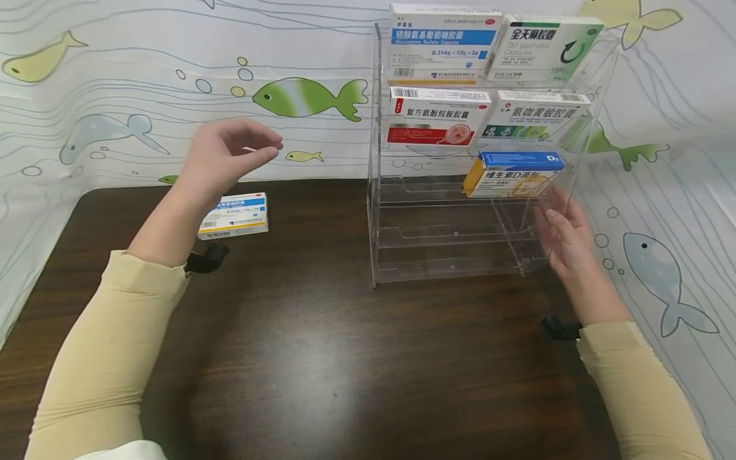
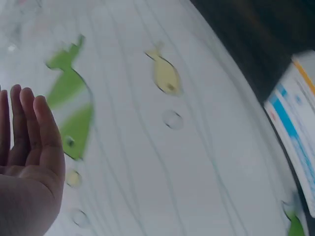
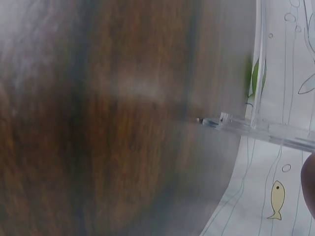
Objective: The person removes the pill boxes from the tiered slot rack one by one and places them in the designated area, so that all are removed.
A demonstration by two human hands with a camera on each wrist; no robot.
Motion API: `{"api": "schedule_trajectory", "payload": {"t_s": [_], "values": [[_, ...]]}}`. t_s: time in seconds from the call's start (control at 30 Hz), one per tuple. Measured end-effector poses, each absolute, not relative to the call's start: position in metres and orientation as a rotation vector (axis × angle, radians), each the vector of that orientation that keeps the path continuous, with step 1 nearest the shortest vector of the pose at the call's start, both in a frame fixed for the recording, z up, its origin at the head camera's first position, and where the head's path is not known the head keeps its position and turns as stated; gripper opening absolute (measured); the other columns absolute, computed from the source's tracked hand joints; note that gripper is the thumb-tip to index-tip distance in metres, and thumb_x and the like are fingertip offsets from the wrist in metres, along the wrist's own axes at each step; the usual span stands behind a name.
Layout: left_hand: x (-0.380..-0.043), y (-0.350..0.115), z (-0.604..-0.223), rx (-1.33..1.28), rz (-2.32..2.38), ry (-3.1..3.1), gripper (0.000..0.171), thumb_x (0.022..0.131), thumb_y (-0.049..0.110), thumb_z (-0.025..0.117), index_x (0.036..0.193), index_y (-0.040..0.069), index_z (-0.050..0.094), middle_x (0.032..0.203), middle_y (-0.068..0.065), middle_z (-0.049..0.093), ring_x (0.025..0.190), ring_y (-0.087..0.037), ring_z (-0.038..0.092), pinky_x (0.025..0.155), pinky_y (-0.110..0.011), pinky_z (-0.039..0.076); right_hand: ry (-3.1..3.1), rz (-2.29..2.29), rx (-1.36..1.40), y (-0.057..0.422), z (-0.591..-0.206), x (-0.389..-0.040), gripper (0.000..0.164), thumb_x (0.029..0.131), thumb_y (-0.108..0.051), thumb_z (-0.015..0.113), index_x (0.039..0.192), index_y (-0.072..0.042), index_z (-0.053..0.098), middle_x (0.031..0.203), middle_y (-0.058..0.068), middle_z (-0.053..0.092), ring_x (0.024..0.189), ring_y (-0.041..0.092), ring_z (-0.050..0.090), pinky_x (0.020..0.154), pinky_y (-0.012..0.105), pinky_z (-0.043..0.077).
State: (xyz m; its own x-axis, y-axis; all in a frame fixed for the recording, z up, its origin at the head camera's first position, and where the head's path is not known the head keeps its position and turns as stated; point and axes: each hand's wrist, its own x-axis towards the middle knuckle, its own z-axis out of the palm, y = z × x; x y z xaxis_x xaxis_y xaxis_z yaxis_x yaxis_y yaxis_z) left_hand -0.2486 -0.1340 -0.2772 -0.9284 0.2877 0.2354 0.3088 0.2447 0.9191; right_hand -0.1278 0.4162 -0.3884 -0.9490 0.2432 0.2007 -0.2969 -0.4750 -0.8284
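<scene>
My left hand (image 1: pixel 221 156) is raised over the table's left side, fingers gently bent and nothing between them. In the left wrist view its fingers (image 2: pixel 32 123) extend upward. Partly behind that forearm, a white-and-blue glucosamine capsule box (image 1: pixel 247 214) lies on the table; its edge shows at right in the left wrist view. My right hand (image 1: pixel 566 233) is at the lower right side of a clear acrylic display rack (image 1: pixel 374 191), fingers beside the side panel. Only a fingertip (image 3: pixel 309 184) shows in the right wrist view. Nearest it on the rack is a blue-and-yellow vitamin D box (image 1: pixel 514 176).
Upper tiers hold a glucosamine box (image 1: pixel 439 45), a green-and-white capsule box (image 1: pixel 546 51), a red-and-white box (image 1: pixel 437 118) and a grey-green box (image 1: pixel 531 118). The rack stands on a dark wood table (image 1: pixel 322 338), before a fish-print backdrop (image 1: pixel 322 25).
</scene>
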Motion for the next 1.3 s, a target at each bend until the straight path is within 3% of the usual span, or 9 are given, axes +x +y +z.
{"api": "schedule_trajectory", "payload": {"t_s": [0.17,0.3,0.5,0.8,1.07,1.3], "values": [[-0.236,-0.114,-0.267,-0.684,-2.004,-2.338,0.014,0.093,0.002,0.078,0.100,0.013,0.083,0.095,0.009,0.079,0.093,-0.011,0.072,0.082,-0.017,0.056,-1.364,2.462,0.052,0.412,-0.389,-0.130,0.048,0.105,0.015,0.048,0.145,-0.006,0.063,0.145,0.004,0.067,0.133,0.014,0.064,0.112,0.023,0.051],[-0.225,-0.097,-0.257,-0.722,-2.064,-2.315,0.013,0.094,0.003,0.077,0.100,0.013,0.082,0.097,0.007,0.079,0.093,-0.013,0.073,0.084,-0.019,0.057,-1.334,2.477,0.045,0.411,-0.390,-0.130,0.047,0.104,0.016,0.048,0.143,-0.005,0.065,0.143,0.005,0.068,0.132,0.015,0.065,0.111,0.023,0.052],[-0.212,-0.068,-0.240,-0.812,-2.000,-2.351,0.010,0.094,0.005,0.077,0.102,0.011,0.081,0.097,0.006,0.078,0.093,-0.014,0.073,0.088,-0.023,0.058,-1.325,2.469,0.037,0.411,-0.391,-0.130,0.044,0.104,0.015,0.049,0.138,-0.006,0.068,0.139,0.005,0.071,0.128,0.016,0.066,0.110,0.023,0.053],[-0.205,-0.018,-0.220,-1.085,-1.897,-2.333,0.009,0.094,0.005,0.077,0.104,0.004,0.078,0.101,-0.004,0.076,0.094,-0.022,0.070,0.083,-0.027,0.056,-1.279,2.511,0.098,0.413,-0.391,-0.128,0.046,0.105,0.016,0.046,0.144,-0.003,0.063,0.144,0.009,0.068,0.130,0.018,0.067,0.107,0.024,0.055],[-0.201,0.026,-0.219,-1.291,-1.773,-2.336,0.010,0.096,0.006,0.076,0.106,0.002,0.077,0.103,-0.008,0.076,0.088,-0.017,0.071,0.080,-0.029,0.061,-1.279,2.489,0.133,0.411,-0.392,-0.130,0.045,0.105,0.016,0.044,0.141,-0.001,0.065,0.141,0.010,0.070,0.129,0.019,0.067,0.106,0.023,0.056],[-0.205,0.059,-0.231,-1.288,-1.735,-2.386,0.012,0.097,0.007,0.077,0.109,0.003,0.077,0.110,-0.008,0.077,0.094,-0.015,0.071,0.087,-0.030,0.062,-1.310,2.479,0.099,0.410,-0.390,-0.130,0.045,0.105,0.015,0.046,0.142,-0.003,0.065,0.143,0.007,0.069,0.134,0.017,0.063,0.113,0.023,0.051]]}}
